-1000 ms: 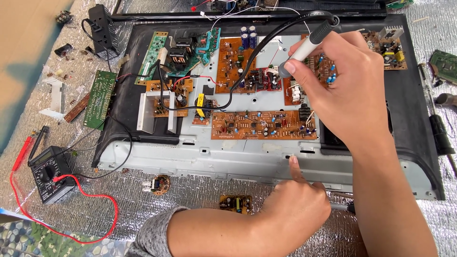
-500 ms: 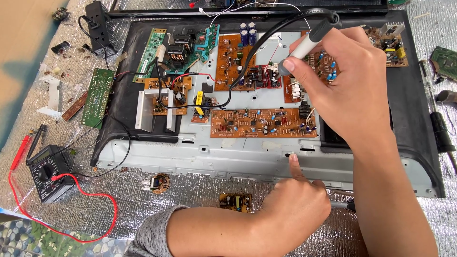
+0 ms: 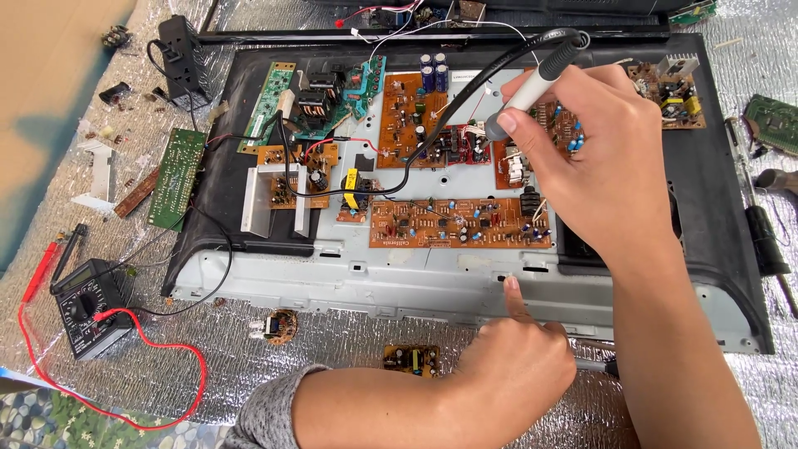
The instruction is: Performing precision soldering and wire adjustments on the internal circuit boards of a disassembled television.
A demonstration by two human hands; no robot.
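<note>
An opened flat-screen set lies face down, its grey metal chassis (image 3: 399, 283) carrying several brown and green circuit boards. My right hand (image 3: 598, 175) grips a grey soldering iron (image 3: 536, 83) with a black cable. Its tip end points down at a small reddish board (image 3: 465, 145) in the middle of the chassis. My left hand (image 3: 515, 366) rests at the chassis's near edge, index finger stretched out and touching the metal below a long brown board (image 3: 457, 223). Its other fingers are curled, and a thin grey tool (image 3: 594, 363) sticks out from under the fist.
A black multimeter (image 3: 83, 303) with red leads lies at the left on silver foil. A loose green board (image 3: 176, 179), a black adapter (image 3: 183, 58) and two small boards (image 3: 411, 359) lie around the set. A screwdriver (image 3: 761, 233) and another green board (image 3: 773, 120) sit at the right.
My right hand has shifted slightly with the soldering iron over the middle boards. My left hand keeps its finger on the same spot of the chassis.
</note>
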